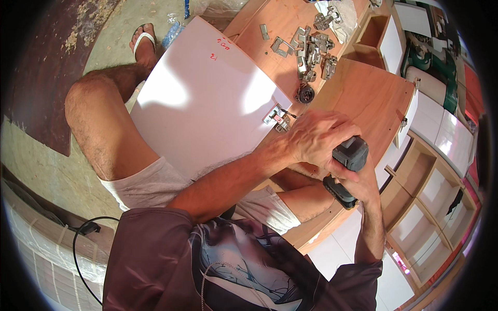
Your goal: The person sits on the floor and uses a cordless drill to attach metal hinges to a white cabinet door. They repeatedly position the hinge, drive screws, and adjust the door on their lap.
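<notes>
A dark cordless drill (pixel 350 153) is held in both hands, lying roughly level with its bit end pointing left. My right hand (pixel 358 179) is wrapped round its handle, just above the black battery. My left hand (pixel 319 136) closes over the drill's front part and hides most of it. The thin bit (pixel 287 112) reaches a metal cabinet hinge (pixel 281 123) at the right edge of a white panel (pixel 189 122); whether it sits in a screw I cannot tell. The panel rests across my legs and carries red handwritten marks near its far corner.
Several loose metal hinges (pixel 310 52) and flat plates lie on a wooden board beyond the panel. A round black object (pixel 305 93) sits near them. Wooden cabinet frames (pixel 423 199) stand at the right. A black cable (pixel 75 249) curves at the lower left.
</notes>
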Tool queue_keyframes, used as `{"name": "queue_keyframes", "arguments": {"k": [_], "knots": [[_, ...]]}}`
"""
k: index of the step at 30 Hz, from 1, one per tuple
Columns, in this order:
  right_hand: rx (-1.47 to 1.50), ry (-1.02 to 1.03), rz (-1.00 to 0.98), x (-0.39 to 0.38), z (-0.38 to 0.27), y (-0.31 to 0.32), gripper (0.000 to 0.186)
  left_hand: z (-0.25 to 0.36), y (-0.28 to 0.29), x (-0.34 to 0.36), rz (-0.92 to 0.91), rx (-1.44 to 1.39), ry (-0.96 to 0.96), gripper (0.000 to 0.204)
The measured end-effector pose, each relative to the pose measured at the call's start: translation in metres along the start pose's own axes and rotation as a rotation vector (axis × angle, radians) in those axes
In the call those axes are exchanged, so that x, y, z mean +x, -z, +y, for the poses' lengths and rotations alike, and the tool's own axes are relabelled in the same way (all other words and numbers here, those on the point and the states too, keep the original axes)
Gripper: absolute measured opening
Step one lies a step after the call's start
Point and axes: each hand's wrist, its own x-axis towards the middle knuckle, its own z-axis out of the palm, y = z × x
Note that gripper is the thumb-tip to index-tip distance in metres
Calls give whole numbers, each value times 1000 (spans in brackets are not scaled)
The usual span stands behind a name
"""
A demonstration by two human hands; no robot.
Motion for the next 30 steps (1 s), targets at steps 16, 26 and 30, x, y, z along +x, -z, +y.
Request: {"name": "queue_keyframes", "arguments": {"k": [16,26,30], "knots": [[144,-4,-21,-23,-19,13,43,0,4,5,47,20,1,78],[193,48,45,-27,-3,6,37,1,3,4,22,-5,9,78],[178,58,41,-27,-3,7,36,1,2,5,33,-3,12,78]]}}
